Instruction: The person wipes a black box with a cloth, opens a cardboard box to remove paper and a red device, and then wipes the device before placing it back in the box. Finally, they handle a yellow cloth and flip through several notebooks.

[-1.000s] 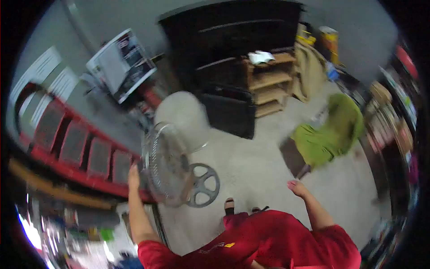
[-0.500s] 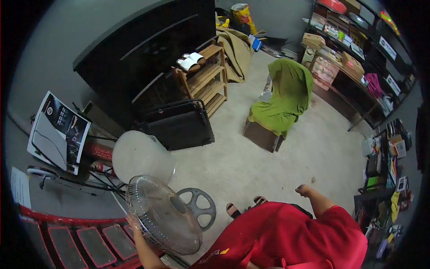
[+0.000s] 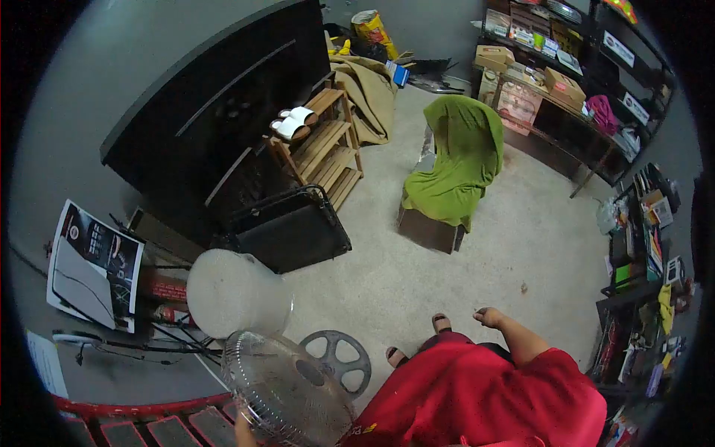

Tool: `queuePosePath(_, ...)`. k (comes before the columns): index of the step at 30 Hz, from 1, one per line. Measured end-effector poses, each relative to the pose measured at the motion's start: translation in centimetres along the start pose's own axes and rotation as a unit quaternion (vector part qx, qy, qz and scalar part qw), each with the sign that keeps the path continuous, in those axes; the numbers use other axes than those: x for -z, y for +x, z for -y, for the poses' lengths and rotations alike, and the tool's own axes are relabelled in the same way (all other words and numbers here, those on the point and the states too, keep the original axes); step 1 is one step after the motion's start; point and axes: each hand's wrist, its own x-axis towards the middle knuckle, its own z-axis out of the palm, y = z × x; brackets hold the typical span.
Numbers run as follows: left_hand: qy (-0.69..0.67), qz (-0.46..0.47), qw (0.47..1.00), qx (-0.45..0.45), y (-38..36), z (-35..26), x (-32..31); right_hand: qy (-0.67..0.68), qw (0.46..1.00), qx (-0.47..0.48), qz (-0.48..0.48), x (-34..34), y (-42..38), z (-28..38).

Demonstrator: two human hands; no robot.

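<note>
A standing fan [image 3: 287, 391] with a round wire cage is at the lower left, its spoked round base [image 3: 342, 363] showing beyond the cage on the floor. Against the cage's left edge is my left hand [image 3: 243, 430], closed on its rim; the cage and the frame's bottom edge partly hide the fingers. My right hand [image 3: 488, 317] hangs over the floor in front of my red shirt, fingers curled in, with nothing visible in them.
A clear plastic-wrapped roll [image 3: 238, 294] stands beyond the fan, near a folded black frame [image 3: 290, 231]. Ahead is a chair under a green cloth [image 3: 458, 164]. White sandals top a wooden rack [image 3: 328, 145]. Loaded shelves [image 3: 648, 253] line the right; a red-edged ladder [image 3: 160, 432] lies lower left.
The view has shifted, and the fan now sits lower in it. My left hand stays at the cage's edge. My right hand remains curled, and my feet have changed position in a step.
</note>
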Motion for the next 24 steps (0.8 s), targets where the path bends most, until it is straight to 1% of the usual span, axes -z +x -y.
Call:
queuePosePath(3, -0.032, 0.005, 0.998, -0.049, 3.9, -1.8, 5.6, 0.013, 1.0, -0.002, -0.012, 1.0, 0.7, -0.9)
queuePosePath(4, -0.05, 0.005, 0.996, -0.073, 5.5, -2.7, 7.4, 0.02, 0.999, -0.006, -0.033, 1.2, 1.1, -2.0)
queuePosePath(5, -0.092, 0.007, 0.99, -0.107, 8.5, -4.4, 10.1, 0.028, 0.998, -0.011, -0.058, 1.3, 1.7, -3.0)
queuePosePath(6, -0.129, 0.011, 0.981, -0.143, 11.0, -6.5, 12.6, 0.035, 0.998, -0.014, -0.058, 1.6, 1.8, -3.5)
queuePosePath(7, -0.164, 0.013, 0.97, -0.177, 10.5, -12.2, 14.8, 0.041, 0.997, -0.068, -0.025, 2.5, 1.5, -3.5)
queuePosePath(8, -0.068, -0.014, 0.975, -0.21, 8.0, -16.8, 16.1, 0.046, 0.992, -0.121, 0.006, 3.7, 1.4, -3.5)
queuePosePath(9, 0.028, -0.048, 0.97, -0.238, 0.9, -26.1, 18.1, 0.05, 0.991, -0.122, 0.003, 3.8, 2.5, -5.2)
queuePosePath(11, 0.013, -0.08, 0.954, -0.289, -1.4, -32.4, 16.0, 0.059, 0.991, -0.122, 0.017, 3.7, 4.6, -8.2)
queuePosePath(12, -0.004, -0.113, 0.934, -0.338, -1.6, -35.4, 15.0, 0.081, 0.982, -0.166, 0.029, 4.2, 5.3, -8.8)
queuePosePath(13, 0.005, -0.13, 0.923, -0.363, -1.0, -37.7, 12.9, 0.092, 0.981, -0.167, 0.019, 5.0, 5.9, -9.4)
queuePosePath(15, -0.039, -0.112, 0.905, -0.408, -1.8, -42.5, 7.3, 0.162, 0.962, -0.214, 0.043, 7.0, 6.3, -10.1)
queuePosePath(17, 0.006, -0.078, 0.887, -0.456, -2.7, -45.8, 0.9, 0.192, 0.957, -0.215, 0.038, 9.4, 7.3, -11.2)
queuePosePath(19, 0.06, -0.004, 0.895, -0.442, -6.9, -50.8, -4.7, 0.143, 0.973, -0.182, 0.014, 11.6, 8.8, -12.5)
queuePosePath(20, 0.038, 0.025, 0.887, -0.46, -6.0, -51.7, -8.7, 0.149, 0.971, -0.185, 0.011, 12.7, 9.3, -13.2)
queuePosePath(21, 0.018, 0.056, 0.878, -0.476, -5.1, -52.4, -12.9, 0.195, 0.962, -0.19, -0.028, 14.0, 9.4, -13.7)
queuePosePath(22, 0.022, 0.092, 0.877, -0.471, -5.6, -53.6, -16.1, 0.238, 0.949, -0.195, -0.067, 14.9, 9.3, -14.1)
queuePosePath(23, 0.024, 0.126, 0.875, -0.466, -6.5, -54.8, -19.1, 0.24, 0.948, -0.197, -0.068, 15.7, 8.9, -14.1)
queuePosePath(24, 0.025, 0.162, 0.877, -0.451, -7.0, -55.8, -22.0, 0.316, 0.922, -0.198, -0.102, 16.5, 8.4, -13.7)
